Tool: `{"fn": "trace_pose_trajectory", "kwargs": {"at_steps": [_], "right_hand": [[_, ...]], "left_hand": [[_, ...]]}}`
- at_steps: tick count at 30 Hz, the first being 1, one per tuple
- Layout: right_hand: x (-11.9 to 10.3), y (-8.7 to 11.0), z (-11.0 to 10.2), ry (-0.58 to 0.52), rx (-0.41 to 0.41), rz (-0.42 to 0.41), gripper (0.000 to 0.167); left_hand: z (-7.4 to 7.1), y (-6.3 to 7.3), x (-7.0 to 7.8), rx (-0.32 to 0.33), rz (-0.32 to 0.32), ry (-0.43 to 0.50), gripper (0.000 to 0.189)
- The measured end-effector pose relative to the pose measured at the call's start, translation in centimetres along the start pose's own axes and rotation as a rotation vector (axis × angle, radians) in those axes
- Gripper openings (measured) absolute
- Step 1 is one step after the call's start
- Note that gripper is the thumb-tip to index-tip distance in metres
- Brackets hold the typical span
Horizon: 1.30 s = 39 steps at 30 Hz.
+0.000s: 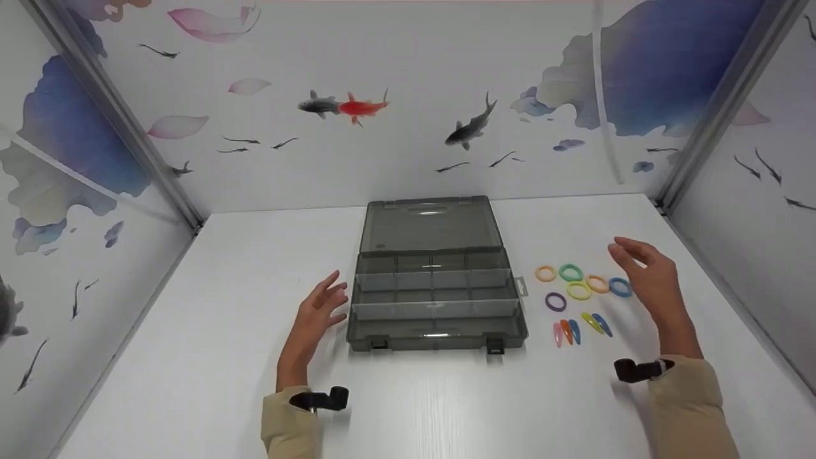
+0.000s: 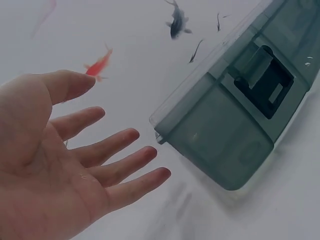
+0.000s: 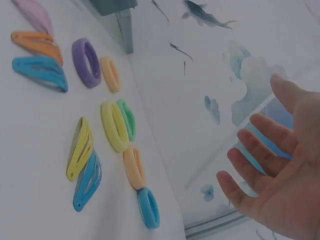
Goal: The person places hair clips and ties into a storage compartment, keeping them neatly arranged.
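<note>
A dark translucent compartment box [image 1: 393, 329] lies with its lid [image 1: 433, 228] laid back toward the wall; its dividers form rows of cells. Just left of it is my left hand [image 1: 317, 307], fingers spread and holding nothing, apart from the box corner in the left wrist view. My right hand [image 1: 651, 275] hovers at the right, beside a blue hair tie [image 1: 620, 287], with nothing in its fingers. Further hair ties lie near it: purple [image 1: 547, 302], green [image 1: 561, 273], yellow [image 3: 115, 126] and two orange ones. Several snap hair clips, including a yellow clip [image 3: 80, 150], lie nearer the front.
White panels printed with fish and petals [image 1: 408, 159] enclose the white table [image 1: 255, 255] at the back and sides. A hanging tab [image 1: 522, 286] juts from the box's right side. One front latch [image 1: 495, 346] hangs down. Black cameras [image 1: 331, 398] sit on both wrists.
</note>
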State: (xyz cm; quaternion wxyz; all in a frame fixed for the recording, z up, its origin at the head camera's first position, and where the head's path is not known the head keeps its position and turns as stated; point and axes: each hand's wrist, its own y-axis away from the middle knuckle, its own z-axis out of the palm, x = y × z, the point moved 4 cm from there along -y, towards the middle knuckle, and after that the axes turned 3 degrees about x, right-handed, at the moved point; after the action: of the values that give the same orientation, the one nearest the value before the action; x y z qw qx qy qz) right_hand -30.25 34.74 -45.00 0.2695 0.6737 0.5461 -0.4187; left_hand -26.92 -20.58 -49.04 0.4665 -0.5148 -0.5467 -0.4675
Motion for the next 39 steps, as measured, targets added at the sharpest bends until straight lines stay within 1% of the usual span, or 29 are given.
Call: {"fn": "trace_pose_trajectory", "kwargs": {"at_steps": [3, 5, 7, 13, 15, 17, 19, 31, 34, 39], "right_hand": [[1.3, -0.4, -0.7, -0.036, 0.044, 0.121, 0.074], [2.1, -0.5, -1.0, -0.060, 0.054, 0.181, 0.075], [2.9, -0.7, -1.0, -0.078, 0.045, 0.239, 0.077], [5.5, -0.9, -1.1, -0.114, -0.007, 0.344, 0.086], [6.3, -0.8, -1.1, -0.122, -0.024, 0.374, 0.089], [7.0, -0.7, -1.0, -0.115, -0.050, 0.400, 0.092], [7.4, -0.7, -0.9, -0.102, -0.075, 0.405, 0.094], [7.8, -1.3, -0.2, 0.061, -0.194, 0.307, 0.095], [7.7, -1.4, -0.1, 0.100, -0.211, 0.287, 0.094], [7.6, -1.2, -0.1, 0.155, -0.240, 0.277, 0.091]], "left_hand": [[0.1, 0.0, -0.5, -0.035, -0.013, -0.033, 0.060], [0.1, 0.1, -0.7, -0.070, -0.026, -0.061, 0.063], [0.0, 0.2, -0.8, -0.109, -0.036, -0.090, 0.064], [0.0, 0.7, -1.0, -0.216, -0.069, -0.145, 0.066], [0.1, 0.7, -1.1, -0.243, -0.076, -0.152, 0.068], [0.0, 0.8, -1.2, -0.256, -0.086, -0.155, 0.071], [0.0, 0.7, -1.4, -0.261, -0.092, -0.153, 0.072], [0.0, 0.4, -2.3, -0.268, -0.105, -0.118, 0.074], [0.0, 0.5, -2.4, -0.271, -0.106, -0.118, 0.074], [0.1, 0.7, -2.4, -0.272, -0.107, -0.108, 0.073]]}}
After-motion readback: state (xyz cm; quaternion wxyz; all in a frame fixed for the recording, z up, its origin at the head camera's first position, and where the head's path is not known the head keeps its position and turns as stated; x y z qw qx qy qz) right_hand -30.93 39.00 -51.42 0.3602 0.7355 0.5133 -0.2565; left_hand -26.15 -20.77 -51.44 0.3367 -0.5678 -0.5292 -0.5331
